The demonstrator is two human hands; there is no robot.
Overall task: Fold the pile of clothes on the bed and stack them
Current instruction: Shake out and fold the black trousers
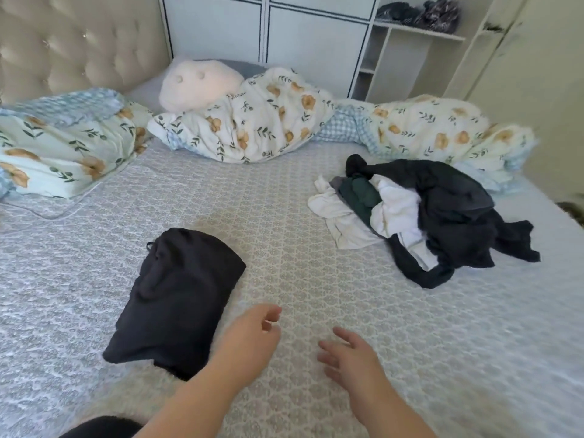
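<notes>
A folded dark garment (177,298) lies on the patterned bed sheet (284,216), left of centre. At the right sits a loose pile of clothes (423,216) with black, white and dark green pieces tangled together. My left hand (252,336) hovers just right of the folded garment's near corner, fingers loosely curled, holding nothing. A little further right, my right hand (350,355) is held over the sheet with fingers relaxed and empty. Both hands are well short of the pile.
A floral duvet (252,121) is bunched along the far side of the bed, with a floral pillow (63,147) at the left and a cream cushion (196,83) behind. A white wardrobe with open shelves (395,52) stands beyond.
</notes>
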